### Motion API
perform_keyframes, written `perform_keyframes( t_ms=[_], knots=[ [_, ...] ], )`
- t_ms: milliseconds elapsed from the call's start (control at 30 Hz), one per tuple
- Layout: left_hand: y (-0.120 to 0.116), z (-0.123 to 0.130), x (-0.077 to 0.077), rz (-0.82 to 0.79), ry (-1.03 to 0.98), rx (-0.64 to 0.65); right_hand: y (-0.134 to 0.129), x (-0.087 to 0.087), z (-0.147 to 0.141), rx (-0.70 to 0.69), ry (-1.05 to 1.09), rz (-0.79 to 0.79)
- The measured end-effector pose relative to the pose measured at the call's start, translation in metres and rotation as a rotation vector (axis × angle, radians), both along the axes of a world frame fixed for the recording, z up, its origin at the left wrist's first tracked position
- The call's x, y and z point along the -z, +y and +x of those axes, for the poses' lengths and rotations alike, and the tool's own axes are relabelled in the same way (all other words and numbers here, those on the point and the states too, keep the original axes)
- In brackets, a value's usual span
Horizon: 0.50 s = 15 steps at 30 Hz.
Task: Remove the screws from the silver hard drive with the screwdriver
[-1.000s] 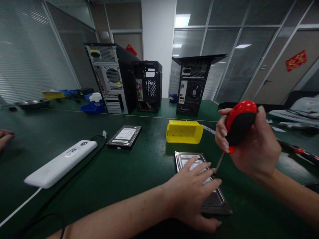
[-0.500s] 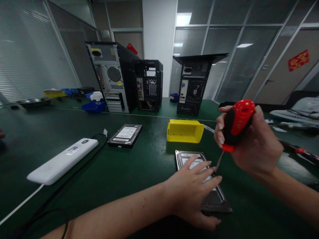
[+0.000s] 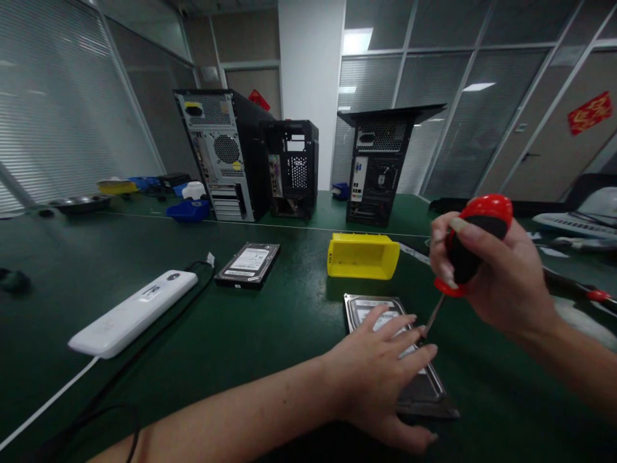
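My left hand [image 3: 385, 366] lies with its fingers spread on a silver hard drive [image 3: 424, 392] and holds nothing. The fingers cover part of the drive's label. My right hand [image 3: 511, 276] is wrapped round a red and black screwdriver [image 3: 484, 241]. Its thin shaft slants down to the drive's right edge, close to my left fingertips; the exact contact of the tip cannot be made out. Just beyond the drive, a yellow bin [image 3: 362, 257] rests on its side, its opening towards me. A second hard drive [image 3: 249, 263] lies label up to the left.
A white power strip [image 3: 135, 312] with cables lies at the left. Three computer cases [image 3: 226, 154] stand at the back. Blue bins [image 3: 189, 209] and a metal bowl [image 3: 81, 204] are at the back left. Tools and cables [image 3: 598, 294] lie at the far right of the green table [image 3: 270, 328].
My right hand has turned the screwdriver handle, and the thumb now lies across its black part. The whole view has shifted slightly. My left hand stays on the drive.
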<state>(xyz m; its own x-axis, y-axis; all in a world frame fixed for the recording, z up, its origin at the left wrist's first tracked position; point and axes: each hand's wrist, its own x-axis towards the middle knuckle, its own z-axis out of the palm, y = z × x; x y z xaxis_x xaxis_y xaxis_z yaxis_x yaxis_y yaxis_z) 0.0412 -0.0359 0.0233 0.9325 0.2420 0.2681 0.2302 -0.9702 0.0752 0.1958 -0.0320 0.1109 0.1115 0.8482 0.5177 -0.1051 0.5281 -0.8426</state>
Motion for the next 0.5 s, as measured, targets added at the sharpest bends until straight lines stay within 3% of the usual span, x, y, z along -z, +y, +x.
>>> perform_keyframes(
  t_ms=[233,500],
  knots=[
    [-0.0022,-0.0027,-0.0027,0.109,0.022,-0.023,0.0003,-0.0013,0.0081,0.046,0.027,-0.028],
    [-0.0025,-0.0029,-0.0062,0.129,0.058,-0.029,0.0,-0.0052,0.0046,0.202,0.05,-0.03]
  ],
)
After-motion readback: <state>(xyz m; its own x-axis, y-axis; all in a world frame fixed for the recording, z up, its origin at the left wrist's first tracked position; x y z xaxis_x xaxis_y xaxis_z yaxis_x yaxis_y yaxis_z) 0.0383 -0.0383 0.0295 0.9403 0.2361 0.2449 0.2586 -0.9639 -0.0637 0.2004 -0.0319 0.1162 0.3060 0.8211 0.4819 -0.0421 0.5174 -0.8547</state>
